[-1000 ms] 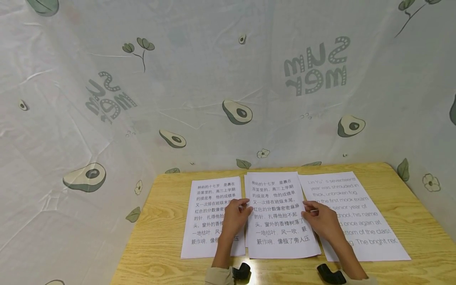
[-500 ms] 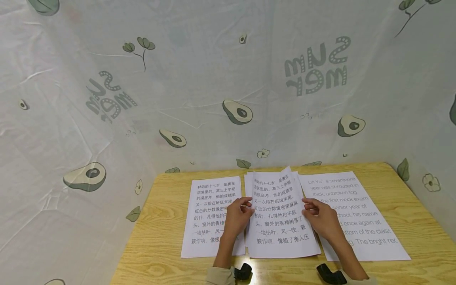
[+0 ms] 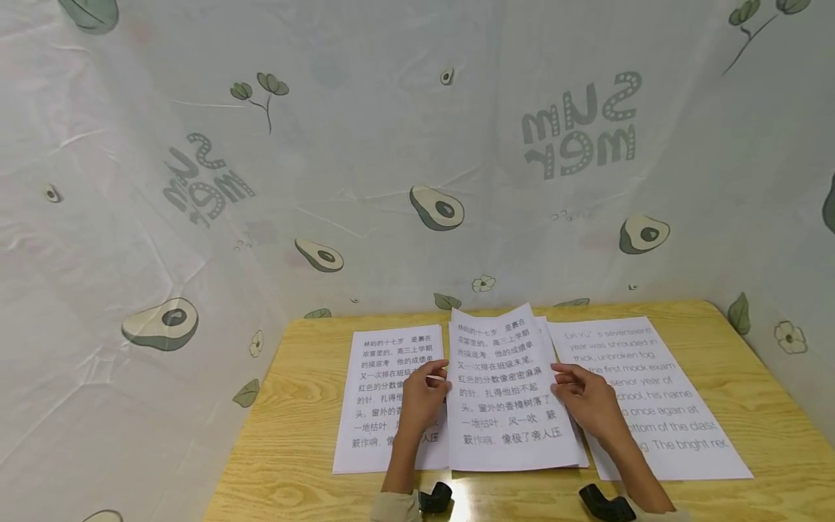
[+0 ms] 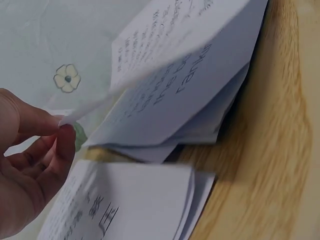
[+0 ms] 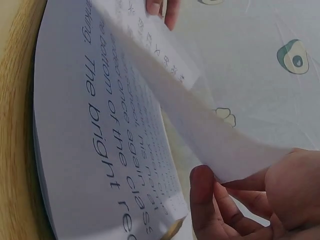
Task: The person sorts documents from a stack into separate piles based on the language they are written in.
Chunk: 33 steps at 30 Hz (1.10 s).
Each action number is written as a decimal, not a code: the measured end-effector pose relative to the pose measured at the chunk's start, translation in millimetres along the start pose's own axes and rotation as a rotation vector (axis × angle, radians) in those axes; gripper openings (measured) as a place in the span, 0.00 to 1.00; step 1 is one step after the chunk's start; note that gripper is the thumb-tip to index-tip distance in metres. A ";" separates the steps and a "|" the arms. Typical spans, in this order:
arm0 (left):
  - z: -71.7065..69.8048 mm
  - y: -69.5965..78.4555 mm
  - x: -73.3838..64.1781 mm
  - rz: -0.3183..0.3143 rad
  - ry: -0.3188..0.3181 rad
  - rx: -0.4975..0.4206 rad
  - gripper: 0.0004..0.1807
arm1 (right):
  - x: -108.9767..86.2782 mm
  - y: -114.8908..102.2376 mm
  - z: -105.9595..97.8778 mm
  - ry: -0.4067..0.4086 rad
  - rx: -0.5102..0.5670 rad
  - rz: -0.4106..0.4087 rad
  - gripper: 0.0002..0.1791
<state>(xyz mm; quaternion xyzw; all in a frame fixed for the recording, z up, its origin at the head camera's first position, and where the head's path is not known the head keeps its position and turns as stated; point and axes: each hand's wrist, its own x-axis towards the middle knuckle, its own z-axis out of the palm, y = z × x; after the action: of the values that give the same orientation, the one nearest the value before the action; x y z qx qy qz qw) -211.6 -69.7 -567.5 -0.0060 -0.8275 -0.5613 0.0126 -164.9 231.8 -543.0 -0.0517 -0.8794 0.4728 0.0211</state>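
Currently the held sheet [image 3: 499, 391] hangs by its two side edges over the middle of the table [image 3: 277, 442], its top edge bent and one corner peaking. The left hand [image 3: 422, 401] pinches its left edge between thumb and fingers; the right hand [image 3: 590, 404] pinches the right edge likewise. Beneath it, more printed paper [image 4: 170, 95] lies on the wood, poking out along the right side. Wood grain shows left of the left pile [image 3: 365, 395], right of the right-hand page [image 3: 659, 391], and along the front, where light glares.

The surface is yellowish wood, and a pale curtain [image 3: 365, 152] printed with avocados, leaves and mirrored lettering rises behind and along the sides.

Chinese print covers the left pile, English the right-hand page; both lie close to the held sheet, and each hand hides part of the nearer one. A black wrist piece [image 3: 435, 498] sits beside the left sleeve [image 3: 396, 506].
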 end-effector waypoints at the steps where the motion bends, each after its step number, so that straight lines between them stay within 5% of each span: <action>1: -2.9 -2.0 0.0 -0.006 0.003 -0.006 0.22 | 0.1 -0.3 1.2 -0.007 0.014 0.007 0.24; 33: -107.8 -52.7 -2.2 -0.076 0.111 -0.084 0.22 | 9.4 -40.3 95.6 -0.146 0.349 0.095 0.24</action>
<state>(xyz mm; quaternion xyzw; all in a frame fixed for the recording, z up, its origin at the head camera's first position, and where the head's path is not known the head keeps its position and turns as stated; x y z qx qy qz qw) -209.2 -189.3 -576.6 0.0560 -0.8009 -0.5950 0.0372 -185.3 131.4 -562.2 -0.0542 -0.7799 0.6209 -0.0565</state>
